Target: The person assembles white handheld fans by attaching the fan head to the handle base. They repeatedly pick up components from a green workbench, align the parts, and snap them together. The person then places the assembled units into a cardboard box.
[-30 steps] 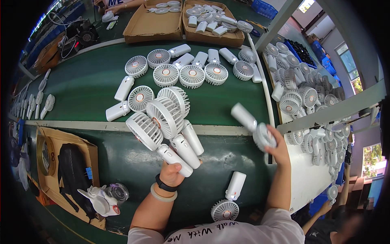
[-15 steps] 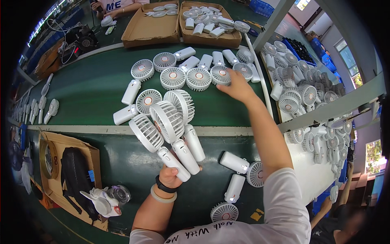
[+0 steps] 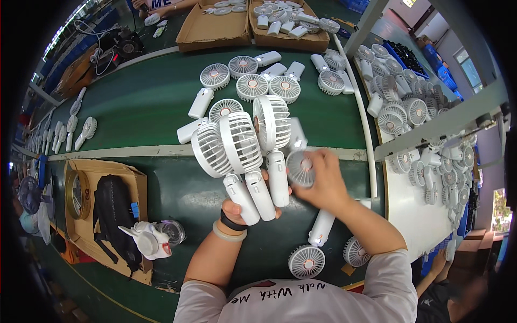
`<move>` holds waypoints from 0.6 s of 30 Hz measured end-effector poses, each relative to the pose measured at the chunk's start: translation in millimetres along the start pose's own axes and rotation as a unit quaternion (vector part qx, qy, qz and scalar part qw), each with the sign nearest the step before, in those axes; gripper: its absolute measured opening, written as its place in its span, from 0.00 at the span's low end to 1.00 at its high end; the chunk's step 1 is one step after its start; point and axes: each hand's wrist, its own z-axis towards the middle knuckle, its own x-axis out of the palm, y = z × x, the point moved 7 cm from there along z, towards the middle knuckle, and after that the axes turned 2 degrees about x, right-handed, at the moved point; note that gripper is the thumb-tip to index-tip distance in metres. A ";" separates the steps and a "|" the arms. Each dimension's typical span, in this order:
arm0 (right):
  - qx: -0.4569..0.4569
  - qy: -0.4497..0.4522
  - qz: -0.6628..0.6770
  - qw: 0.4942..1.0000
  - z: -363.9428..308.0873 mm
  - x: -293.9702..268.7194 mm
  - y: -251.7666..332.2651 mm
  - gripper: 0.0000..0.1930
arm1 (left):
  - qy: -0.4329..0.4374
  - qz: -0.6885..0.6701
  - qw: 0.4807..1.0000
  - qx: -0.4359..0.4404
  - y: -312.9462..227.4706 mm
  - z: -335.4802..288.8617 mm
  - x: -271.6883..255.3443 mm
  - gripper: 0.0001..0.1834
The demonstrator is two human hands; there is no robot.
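My left hand (image 3: 232, 209) is closed round the handles of three white handheld fans (image 3: 240, 141), whose round caged heads point away from me. My right hand (image 3: 329, 185) grips the head of another handheld fan (image 3: 300, 168), somewhat smeared by motion, just right of the bunch. That fan's handle points away toward the belt. On the near bench, by my right forearm, lie a fan (image 3: 307, 261) and a second fan (image 3: 356, 252) partly hidden by the arm. Several more fans (image 3: 252, 86) lie scattered on the green belt (image 3: 145, 116) beyond my hands.
Two cardboard trays (image 3: 212, 39) with fans stand at the far side. A white table (image 3: 401, 215) on the right holds a big heap of fans (image 3: 417, 111), behind a metal post. At left are a cardboard box (image 3: 137, 177) with a black bag, and a clear jar (image 3: 173, 231).
My right hand has taken a fan by its head from the far belt and brought it nearer, beside the left-hand bunch. The three fans in my left hand have tilted more upright and spread slightly.
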 end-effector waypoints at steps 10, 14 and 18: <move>0.009 0.245 0.609 0.754 -19.4 15.3 13.0 0.43 | -0.103 0.605 0.788 -0.047 27.3 15.4 43.7 0.46; 0.036 0.213 0.819 0.531 -7.3 5.9 47.1 0.50 | -0.158 0.874 0.443 0.126 23.3 13.6 133.5 0.45; -0.005 0.169 0.899 0.403 -6.5 -16.5 60.5 0.52 | -0.073 0.844 0.513 0.137 15.5 -10.1 156.9 0.43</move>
